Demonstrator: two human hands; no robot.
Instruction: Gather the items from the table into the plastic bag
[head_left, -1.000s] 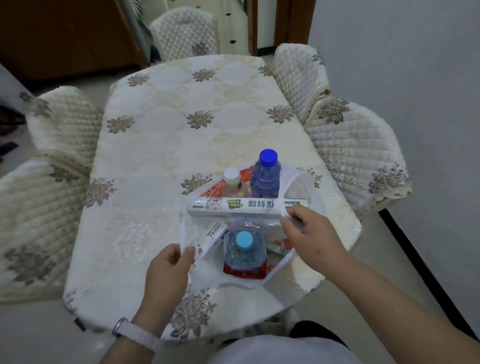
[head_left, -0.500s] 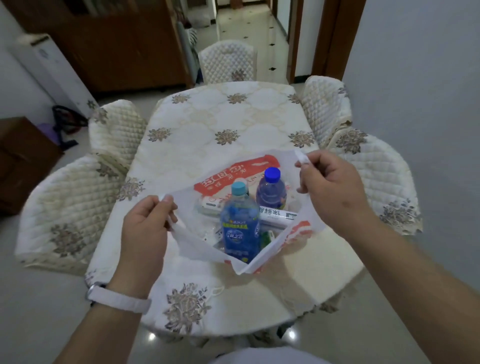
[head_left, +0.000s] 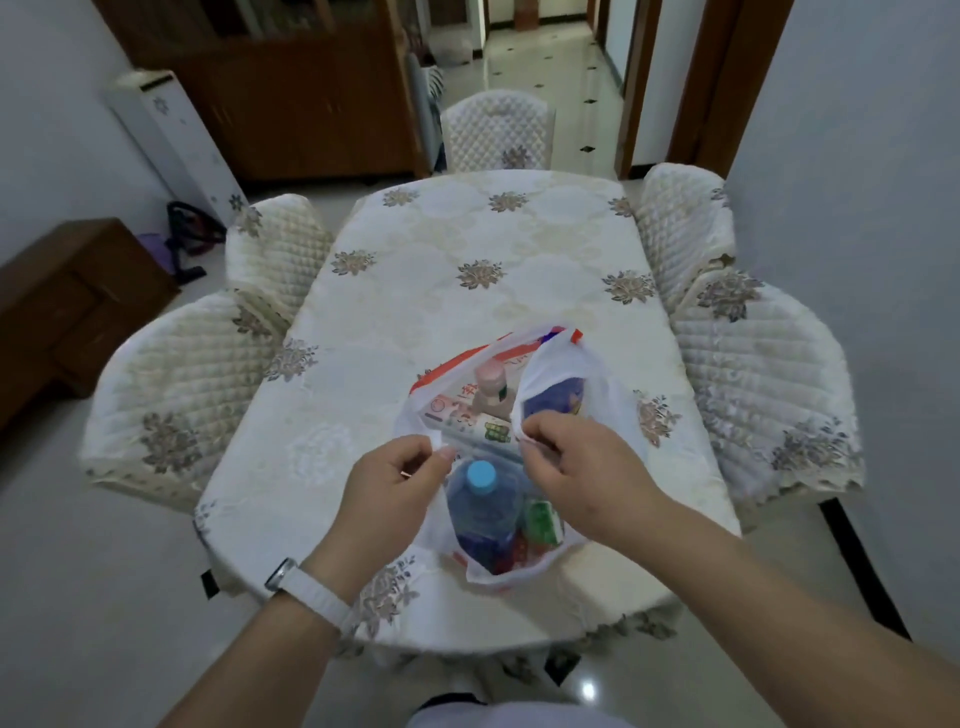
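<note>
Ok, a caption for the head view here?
Left hand and right hand pinch the plastic bag by its handles over the table, blue-capped bottle inside.

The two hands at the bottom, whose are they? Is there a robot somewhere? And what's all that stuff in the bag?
No robot here. There is just one picture, taken by a camera worn on a person's head, looking forward and down, so you see their own arms reaching out. The wide lens makes the room look bent. The left hand, with a white watch on its wrist, and the right hand each pinch an edge of a white plastic bag that sits on the table with the flowery cloth. Inside the bag you can see a bottle with a light blue cap, a small bottle with a pale cap, a long box and a green packet. Padded chairs stand around the table.
</note>
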